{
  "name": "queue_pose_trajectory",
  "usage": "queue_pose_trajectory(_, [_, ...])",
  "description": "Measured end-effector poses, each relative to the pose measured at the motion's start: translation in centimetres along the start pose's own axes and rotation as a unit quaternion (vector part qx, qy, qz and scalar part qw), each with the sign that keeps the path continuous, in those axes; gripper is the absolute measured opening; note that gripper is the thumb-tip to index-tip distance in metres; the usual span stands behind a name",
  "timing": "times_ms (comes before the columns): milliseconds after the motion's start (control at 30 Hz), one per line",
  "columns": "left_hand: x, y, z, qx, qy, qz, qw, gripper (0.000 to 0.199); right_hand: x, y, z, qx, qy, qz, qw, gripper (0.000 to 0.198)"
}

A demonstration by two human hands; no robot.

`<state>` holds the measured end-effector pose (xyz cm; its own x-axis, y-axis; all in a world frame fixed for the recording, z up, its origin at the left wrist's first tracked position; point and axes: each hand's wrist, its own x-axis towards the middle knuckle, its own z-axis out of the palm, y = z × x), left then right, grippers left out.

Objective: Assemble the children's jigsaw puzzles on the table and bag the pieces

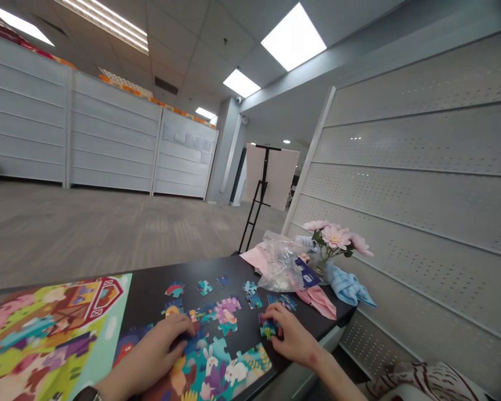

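The right hand's grip (293, 334) closes narrowly on a green-and-navy jigsaw piece (268, 329), at two o'clock from the colourful, partly joined rabbit jigsaw (229, 372) on the black worktop (150, 287); the left hand (162, 344), curled at ten o'clock, hides whatever it holds.

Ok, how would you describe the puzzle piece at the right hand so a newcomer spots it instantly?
Find the dark table, then the right hand, to the right of the joined puzzle with white rabbits. The puzzle piece sits at that hand's fingertips. Its bright yellow-green patch sets it apart from the mostly blue loose pieces just beyond.
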<state>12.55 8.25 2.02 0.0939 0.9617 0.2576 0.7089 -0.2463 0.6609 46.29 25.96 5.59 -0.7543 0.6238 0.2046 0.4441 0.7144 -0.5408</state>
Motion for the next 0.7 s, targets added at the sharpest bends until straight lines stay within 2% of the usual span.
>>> queue_pose_trajectory(133, [0.0, -0.2, 0.1, 0.004, 0.0, 0.005, 1.0, 0.027, 1.5, 0.8, 1.8, 0.072, 0.056, 0.032, 0.995, 0.042])
queue_pose_trajectory(267, [0.1, -0.2, 0.1, 0.006, -0.003, 0.009, 1.0, 0.025, 1.9, 0.2, 3.3, 0.088, 0.012, 0.036, 0.995, 0.038])
queue_pose_trajectory(500, [0.0, -0.2, 0.1, 0.007, 0.001, 0.005, 1.0, 0.026, 0.8, -1.3, 3.7, 0.043, -0.007, 0.008, 0.999, 0.039])
queue_pose_trajectory(600, [-0.1, -0.6, 0.4, 0.003, 0.006, 0.007, 1.0, 0.025, 0.5, -1.3, 4.2, 0.008, 0.001, -0.034, 0.999, 0.037])
queue_pose_trajectory(700, [-0.2, -1.0, 0.7, -0.004, 0.011, 0.005, 1.0, 0.025, 0.5, -0.5, 4.2, 0.006, 0.02, -0.029, 0.999, 0.038])
